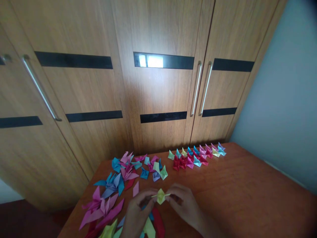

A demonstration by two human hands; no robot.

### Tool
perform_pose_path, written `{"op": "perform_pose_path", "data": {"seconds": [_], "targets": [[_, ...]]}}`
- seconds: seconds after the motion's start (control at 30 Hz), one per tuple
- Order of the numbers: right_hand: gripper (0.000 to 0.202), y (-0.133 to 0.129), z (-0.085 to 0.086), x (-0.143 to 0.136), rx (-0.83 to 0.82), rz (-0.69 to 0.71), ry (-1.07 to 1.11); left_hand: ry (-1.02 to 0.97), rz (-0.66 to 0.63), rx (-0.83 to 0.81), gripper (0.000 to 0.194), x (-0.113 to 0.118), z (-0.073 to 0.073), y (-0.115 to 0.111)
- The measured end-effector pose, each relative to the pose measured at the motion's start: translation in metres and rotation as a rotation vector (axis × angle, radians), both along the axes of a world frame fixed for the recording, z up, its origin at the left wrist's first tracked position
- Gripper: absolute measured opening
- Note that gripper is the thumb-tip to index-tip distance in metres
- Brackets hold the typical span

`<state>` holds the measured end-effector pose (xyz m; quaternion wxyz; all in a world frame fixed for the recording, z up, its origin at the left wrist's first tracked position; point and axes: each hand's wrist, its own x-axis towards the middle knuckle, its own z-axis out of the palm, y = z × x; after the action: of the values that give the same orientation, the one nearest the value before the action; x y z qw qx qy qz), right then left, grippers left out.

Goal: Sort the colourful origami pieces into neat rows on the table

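A small yellow folded paper piece (160, 196) is held between my two hands, above the front part of the brown table (232, 195). My left hand (140, 210) pinches its left tip between thumb and fingers. On the other side, my right hand (184, 205) grips the right tip the same way. Green, blue and red folded papers (158, 223) lie below and partly behind my left hand. A single pink folded strip (136, 189) rests just beyond that hand.
Larger pink and blue folded papers (112, 185) spread along the table's left side. Small folded pieces (155, 168) cluster behind my hands, and rows of others (195, 157) stand at the back right. Wooden cabinet doors (160, 89) rise behind the table.
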<state>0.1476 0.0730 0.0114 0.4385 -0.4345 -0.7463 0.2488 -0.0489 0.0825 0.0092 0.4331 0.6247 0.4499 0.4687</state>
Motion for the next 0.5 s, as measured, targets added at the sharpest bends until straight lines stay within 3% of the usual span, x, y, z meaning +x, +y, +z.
{"op": "perform_pose_path", "data": {"seconds": [0.1,0.17,0.37,0.5], "targets": [[0.020,0.006,0.001,0.010,0.030,-0.057,-0.045,0.047,0.066,-0.001,0.020,-0.002,0.000,0.003],[0.023,0.013,0.002,0.028,0.067,-0.178,-0.022,0.095,0.107,-0.004,0.023,-0.003,0.001,0.003],[0.044,0.037,-0.006,0.135,0.047,-0.830,0.136,0.151,0.096,0.018,0.024,0.000,0.007,-0.003],[0.043,0.043,-0.023,0.195,-0.190,-1.009,-0.100,0.142,0.116,0.026,0.022,0.003,0.008,-0.005]]}}
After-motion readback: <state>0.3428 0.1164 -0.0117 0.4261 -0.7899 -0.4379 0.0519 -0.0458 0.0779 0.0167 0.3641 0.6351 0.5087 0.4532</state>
